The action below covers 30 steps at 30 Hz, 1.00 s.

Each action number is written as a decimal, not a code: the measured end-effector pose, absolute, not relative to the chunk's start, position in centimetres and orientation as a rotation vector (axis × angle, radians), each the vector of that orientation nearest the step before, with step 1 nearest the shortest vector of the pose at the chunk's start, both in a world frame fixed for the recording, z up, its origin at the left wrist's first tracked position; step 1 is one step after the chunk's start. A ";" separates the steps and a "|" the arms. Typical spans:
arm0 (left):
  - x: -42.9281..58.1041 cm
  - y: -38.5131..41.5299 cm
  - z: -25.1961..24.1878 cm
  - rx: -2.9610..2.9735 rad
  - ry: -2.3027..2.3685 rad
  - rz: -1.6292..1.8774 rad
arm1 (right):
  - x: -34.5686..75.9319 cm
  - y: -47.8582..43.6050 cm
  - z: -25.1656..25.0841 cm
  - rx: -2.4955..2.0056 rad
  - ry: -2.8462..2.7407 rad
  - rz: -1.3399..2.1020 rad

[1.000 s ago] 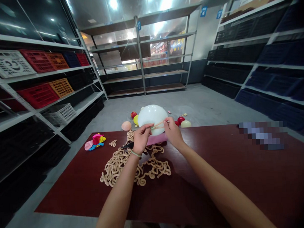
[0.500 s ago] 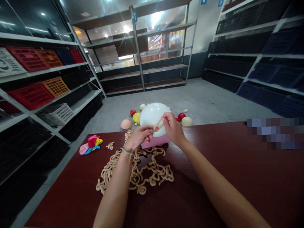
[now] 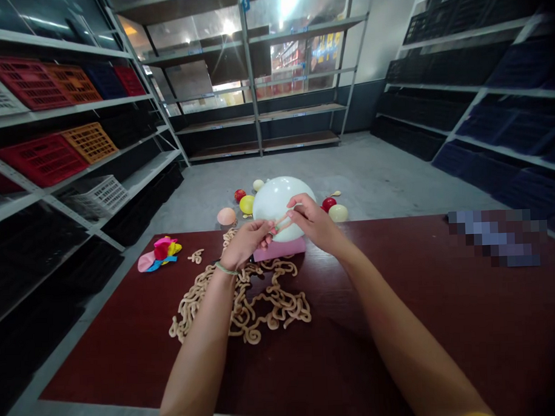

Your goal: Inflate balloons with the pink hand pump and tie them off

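My left hand (image 3: 252, 238) pinches one end of a thin tan strip (image 3: 283, 219), thumb against fingers. The strip's other end is between the closed fingertips of my right hand (image 3: 311, 222), a little higher and to the right. A large pale balloon (image 3: 279, 196) bulges just behind both hands; whether its neck is also in my left fingers is hidden. Below the balloon sits a pink box-like object (image 3: 279, 250) at the table's far edge. Tangled beige curly cords (image 3: 248, 303) lie on the table under and around my left wrist.
Uninflated coloured balloons (image 3: 162, 251) lie on the left of the dark red table (image 3: 422, 312). Small inflated balloons, among them a yellow one (image 3: 247, 204) and a peach one (image 3: 226, 216), rest on the floor beyond. Shelves with crates (image 3: 41, 158) stand left; a blurred item (image 3: 497, 237) lies right.
Both hands keep their pinch on the tan strip, and my right fingers have tilted and spread slightly. The whole view has shifted, so the table appears somewhat higher.
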<state>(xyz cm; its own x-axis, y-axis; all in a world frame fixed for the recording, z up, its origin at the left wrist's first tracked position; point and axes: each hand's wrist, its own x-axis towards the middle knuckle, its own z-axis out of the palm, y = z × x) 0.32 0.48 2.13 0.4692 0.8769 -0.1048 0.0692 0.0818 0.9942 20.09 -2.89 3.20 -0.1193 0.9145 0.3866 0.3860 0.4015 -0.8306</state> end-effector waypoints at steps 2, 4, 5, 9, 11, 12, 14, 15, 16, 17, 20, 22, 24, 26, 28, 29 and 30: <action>0.3 0.7 2.0 1.379 0.944 0.784 | 20.5 -3.0 3.6 -1.086 -1.704 0.817; 0.4 0.8 1.9 1.432 0.953 0.791 | 20.8 -3.3 4.2 -1.071 -1.685 0.863; 0.4 0.7 2.0 1.477 0.954 0.782 | 20.9 -3.5 4.6 -1.076 -1.665 0.862; 0.5 -0.1 2.4 1.775 0.936 0.677 | 20.7 -4.3 5.7 -1.124 -1.599 0.766; 0.7 -0.7 2.5 1.976 0.922 0.636 | 20.4 -4.4 5.8 -1.157 -1.585 0.693; 0.9 -1.0 2.6 2.079 0.918 0.634 | 20.3 -4.4 5.7 -1.168 -1.584 0.663; 1.5 -1.5 2.5 2.251 0.928 0.657 | 19.9 -4.3 5.5 -1.174 -1.589 0.632; 1.8 -1.7 2.4 2.310 0.936 0.670 | 19.7 -4.3 5.3 -1.170 -1.596 0.630; 2.1 -1.8 2.2 2.351 0.944 0.681 | 19.6 -4.3 5.2 -1.163 -1.606 0.636; 2.4 -2.0 2.1 2.378 0.956 0.689 | 19.4 -4.2 5.1 -1.155 -1.616 0.650; 3.1 -2.1 1.7 2.388 1.025 0.734 | 19.1 -4.2 5.1 -1.117 -1.632 0.674; 3.1 -1.8 1.6 2.262 1.102 0.787 | 19.3 -4.1 5.2 -1.068 -1.635 0.619; 2.9 -1.3 1.6 2.007 1.136 0.838 | 19.8 -4.1 5.4 -1.052 -1.627 0.486; 2.6 -0.8 1.6 1.731 1.122 0.880 | 20.3 -4.0 5.5 -1.091 -1.646 0.321; 2.3 -0.4 1.6 1.547 1.093 0.916 | 20.6 -4.0 5.4 -1.145 -1.734 0.163; 2.2 -0.2 1.7 1.505 1.079 0.922 | 20.7 -4.0 5.4 -1.160 -1.801 0.090; 2.1 -0.2 1.7 1.491 1.066 0.921 | 20.7 -4.0 5.2 -1.171 -1.870 0.020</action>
<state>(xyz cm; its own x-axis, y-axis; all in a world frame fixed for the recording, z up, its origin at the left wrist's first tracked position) 2.11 -0.18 1.70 0.3106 0.9504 0.0168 0.1541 -0.0678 0.9857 20.66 -3.97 5.22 -0.1451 0.7240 0.6744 0.7094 0.5513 -0.4392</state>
